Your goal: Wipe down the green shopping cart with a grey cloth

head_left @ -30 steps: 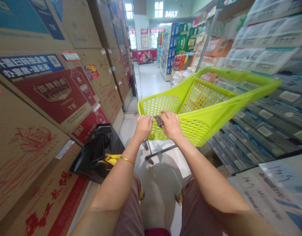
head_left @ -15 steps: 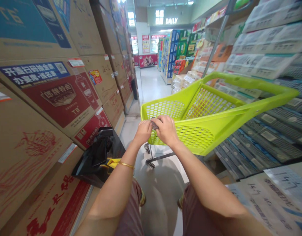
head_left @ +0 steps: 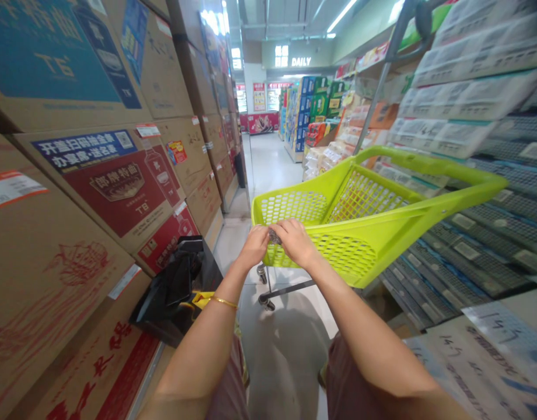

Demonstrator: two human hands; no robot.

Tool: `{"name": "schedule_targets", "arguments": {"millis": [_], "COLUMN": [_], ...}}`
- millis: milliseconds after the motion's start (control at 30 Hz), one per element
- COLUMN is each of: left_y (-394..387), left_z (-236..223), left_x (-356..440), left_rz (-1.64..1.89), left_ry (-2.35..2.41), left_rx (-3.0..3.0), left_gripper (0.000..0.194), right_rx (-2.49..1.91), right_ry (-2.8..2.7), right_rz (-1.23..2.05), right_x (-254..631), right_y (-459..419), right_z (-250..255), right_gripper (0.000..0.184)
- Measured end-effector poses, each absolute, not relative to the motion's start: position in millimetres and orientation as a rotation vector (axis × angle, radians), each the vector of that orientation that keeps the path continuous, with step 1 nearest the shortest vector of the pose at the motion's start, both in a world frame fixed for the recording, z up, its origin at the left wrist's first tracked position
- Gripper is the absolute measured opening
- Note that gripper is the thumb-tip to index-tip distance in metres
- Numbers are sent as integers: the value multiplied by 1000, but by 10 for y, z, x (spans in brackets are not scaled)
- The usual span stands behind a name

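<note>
My left hand [head_left: 255,245] and my right hand [head_left: 295,242] are close together at the near corner of a lime-green shopping cart [head_left: 351,251]. Between their fingers is a small, mottled dark-grey piece [head_left: 274,235], mostly hidden, so its kind cannot be made out. Both hands are closed on it, fingers curled, in front of the cart's perforated side wall. A gold bracelet [head_left: 225,302] circles my left wrist. The cart stands at an angle across the aisle, its handle to the right. Its basket looks to have nothing in it.
Stacked cartons [head_left: 132,192] line the left side. A black bag [head_left: 181,291] with a yellow part sits against them. Packs of tissue paper [head_left: 465,99] and dark, grey-black packs [head_left: 474,221] are piled on the right. A grey metal pole [head_left: 373,111] rises behind the cart.
The view has tilted up, so the cartons and cart sit lower in the picture. My hands have drawn slightly closer together and still hold the grey piece at the cart's corner.
</note>
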State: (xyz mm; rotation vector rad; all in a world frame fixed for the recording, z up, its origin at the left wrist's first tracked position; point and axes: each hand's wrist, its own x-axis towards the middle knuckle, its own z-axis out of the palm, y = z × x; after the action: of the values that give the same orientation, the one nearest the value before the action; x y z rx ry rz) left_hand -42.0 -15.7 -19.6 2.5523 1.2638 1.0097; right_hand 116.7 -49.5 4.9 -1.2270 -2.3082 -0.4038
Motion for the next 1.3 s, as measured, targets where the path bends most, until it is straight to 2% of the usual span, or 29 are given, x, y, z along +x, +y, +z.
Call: {"name": "schedule_targets", "arguments": {"millis": [200, 400, 600, 967, 1100, 1300], "left_y": [-164, -177, -159, -194, -193, -177], "left_z": [-188, -156, -183, -212, -187, -182], "left_x": [-426, -405, -311, -241, -275, -265], "left_rz": [1010, 980, 983, 1013, 983, 980], "left_ry": [1350, 1366, 1489, 1420, 1388, 1432], "left_rx": [2588, 2601, 2581, 2576, 2581, 2559], "left_gripper": [24, 28, 26, 22, 28, 25], "right_rx": [-1222, -1302, -1401, -1350, -1380, -1516], "right_ry": [-2174, -2109, -2055, -2168, -2209, -2122], "right_rz": [-532, -597, -550, -509, -529, -515], "right_x": [1083, 1399, 1701, 1141, 1288, 1697], "right_y": [-500, -524, -548, -533, -544, -514], "right_z": [-64, -53, -20, -4, 70, 101], "right_gripper": [29, 32, 36, 27, 27, 32]}}
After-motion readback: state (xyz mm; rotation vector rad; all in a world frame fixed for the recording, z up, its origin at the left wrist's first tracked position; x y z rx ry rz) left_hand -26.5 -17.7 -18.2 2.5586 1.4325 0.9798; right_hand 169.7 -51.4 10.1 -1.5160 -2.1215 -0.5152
